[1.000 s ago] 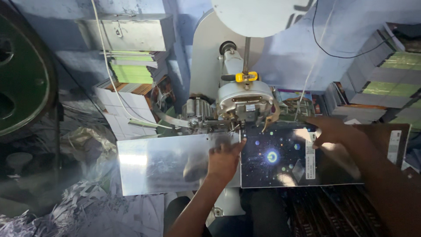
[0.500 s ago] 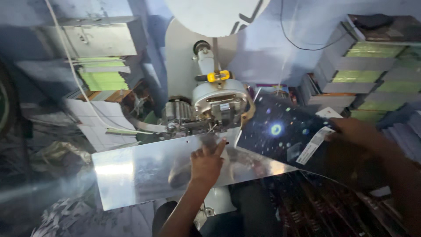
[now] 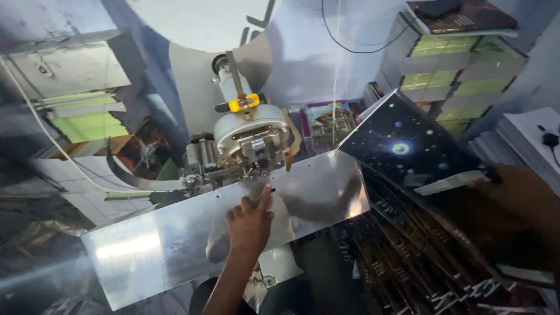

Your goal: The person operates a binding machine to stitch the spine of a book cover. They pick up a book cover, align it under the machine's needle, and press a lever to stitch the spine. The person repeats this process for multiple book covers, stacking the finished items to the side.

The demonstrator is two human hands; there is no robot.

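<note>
Left hand point(image 3: 249, 224) flat on shiny steel plate point(image 3: 151, 248) — right hand point(image 3: 513, 216) grips glossy booklet point(image 3: 408, 146)

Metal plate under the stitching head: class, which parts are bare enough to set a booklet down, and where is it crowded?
Metal plate: bare left of the left hand, and between it and the right edge. Crowded under the stitching head and among stacked booklets below the dark booklet near the right hand.

A pale blue wall point(image 3: 303, 52) rises beyond the hands, crossed by a dark cable point(image 3: 350, 46). Stacks of green-edged paper point(image 3: 461, 76) stand to their right, more point(image 3: 87, 122) to the left.
</note>
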